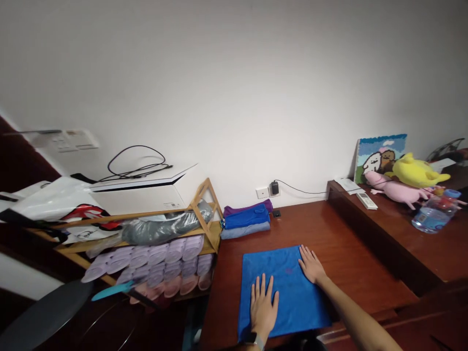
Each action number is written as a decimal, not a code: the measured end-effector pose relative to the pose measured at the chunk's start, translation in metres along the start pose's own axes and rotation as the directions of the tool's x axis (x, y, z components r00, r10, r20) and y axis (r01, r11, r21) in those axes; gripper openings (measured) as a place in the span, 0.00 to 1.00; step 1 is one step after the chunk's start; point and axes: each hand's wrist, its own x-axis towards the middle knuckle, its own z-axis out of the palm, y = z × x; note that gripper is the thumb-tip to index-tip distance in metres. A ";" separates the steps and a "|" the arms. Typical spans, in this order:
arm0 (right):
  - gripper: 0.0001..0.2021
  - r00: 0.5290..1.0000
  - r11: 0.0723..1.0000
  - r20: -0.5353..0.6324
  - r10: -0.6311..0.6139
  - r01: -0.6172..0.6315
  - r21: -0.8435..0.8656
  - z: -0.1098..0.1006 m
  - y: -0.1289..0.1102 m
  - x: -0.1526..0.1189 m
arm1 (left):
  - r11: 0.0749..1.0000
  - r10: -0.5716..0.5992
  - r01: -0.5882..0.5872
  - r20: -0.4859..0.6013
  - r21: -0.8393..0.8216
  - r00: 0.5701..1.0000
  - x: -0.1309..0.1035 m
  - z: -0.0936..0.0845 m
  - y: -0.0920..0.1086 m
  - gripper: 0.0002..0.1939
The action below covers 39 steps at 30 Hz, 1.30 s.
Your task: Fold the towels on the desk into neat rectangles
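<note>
A blue cloth (288, 297) lies spread out on the reddish-brown wooden table (303, 219). My left hand (263, 307), with a watch on its wrist, rests flat on the cloth's left part, fingers spread. At the cloth's upper right edge lies my right hand (312, 264), palm down with its fingers apart. Neither hand grips anything. Behind the cloth, against the wall, are folded cloths: a purple one (234, 209), a blue one (246, 218) and a grey-blue one (248, 230).
On the left, a wooden rack (214, 239) holds purple slippers (157, 253) below a white box (146, 195). A raised ledge on the right carries a remote (366, 201), plush toys (417, 171) and a plastic bottle (433, 217). A charger (275, 187) is plugged into the wall.
</note>
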 end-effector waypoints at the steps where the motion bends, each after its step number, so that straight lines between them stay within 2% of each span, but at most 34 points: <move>1: 0.34 1.000 1.000 -0.012 -0.001 0.001 0.004 0.003 0.001 0.000 | 1.000 0.010 -0.010 -0.014 -0.003 1.000 0.002 -0.001 0.001 0.29; 4: 0.34 0.999 1.000 -0.041 -0.007 0.008 0.011 0.008 0.004 -0.001 | 0.997 0.067 -0.069 -0.044 -0.035 0.997 0.025 -0.004 0.019 0.28; 7: 0.33 0.999 1.000 -0.046 -0.009 0.009 0.006 0.010 0.007 0.000 | 0.976 0.183 -0.185 -0.033 -0.113 0.983 0.066 0.001 0.060 0.28; 9: 0.32 0.999 1.000 -0.036 -0.026 0.026 -0.007 0.012 0.009 0.000 | 0.956 0.238 -0.234 0.000 -0.178 0.971 0.095 0.010 0.092 0.28; 11: 0.31 0.999 0.999 -0.019 -0.043 0.042 -0.030 0.014 0.011 0.000 | 0.947 0.242 -0.224 0.051 -0.229 0.969 0.117 0.023 0.119 0.28; 13: 0.32 0.999 0.998 -0.008 -0.043 0.043 -0.054 0.016 0.012 0.000 | 0.947 0.227 -0.199 0.088 -0.253 0.970 0.128 0.036 0.132 0.29; 14: 0.32 0.999 0.997 -0.007 -0.038 0.038 -0.061 0.016 0.013 -0.001 | 0.948 0.223 -0.193 0.093 -0.254 0.970 0.129 0.042 0.132 0.29; 15: 0.32 0.999 0.998 -0.008 -0.032 0.032 -0.060 0.016 0.013 -0.001 | 0.949 0.220 -0.193 0.088 -0.250 0.971 0.128 0.046 0.127 0.29; 17: 0.32 1.000 0.999 -0.013 -0.022 0.021 -0.042 0.015 0.012 -0.001 | 0.959 0.201 -0.182 0.067 -0.218 0.977 0.122 0.048 0.100 0.29; 19: 0.32 1.000 1.000 -0.016 -0.007 0.007 -0.017 0.013 0.011 -0.002 | 0.979 0.141 -0.131 0.054 -0.155 0.989 0.114 0.040 0.055 0.29; 23: 0.33 1.000 1.000 -0.006 0.000 0.000 -0.014 0.009 0.010 -0.003 | 1.000 -0.016 0.017 0.086 -0.013 0.996 0.103 0.010 -0.049 0.29; 25: 0.33 1.000 1.000 -0.005 -0.001 0.001 -0.023 0.008 0.010 -0.004 | 0.998 -0.054 0.052 0.108 0.026 0.993 0.100 -0.002 -0.088 0.29; 26: 0.34 1.000 1.000 -0.005 -0.001 0.001 -0.027 0.008 0.011 -0.004 | 0.998 -0.060 0.056 0.110 0.037 0.992 0.099 -0.006 -0.100 0.28; 29: 0.34 1.000 0.999 -0.006 0.000 -0.001 -0.043 0.010 0.011 -0.004 | 0.998 -0.052 0.048 0.089 0.045 0.995 0.097 -0.007 -0.115 0.28; 33: 0.34 1.000 0.997 0.014 0.022 -0.021 -0.073 0.009 0.009 0.000 | 0.998 -0.055 0.052 0.089 0.045 0.995 0.097 -0.003 -0.109 0.29; 39: 0.33 0.995 0.992 0.086 0.057 -0.047 -0.114 -0.003 0.000 0.010 | 0.996 -0.078 0.075 0.074 0.045 0.994 0.105 -0.009 -0.102 0.29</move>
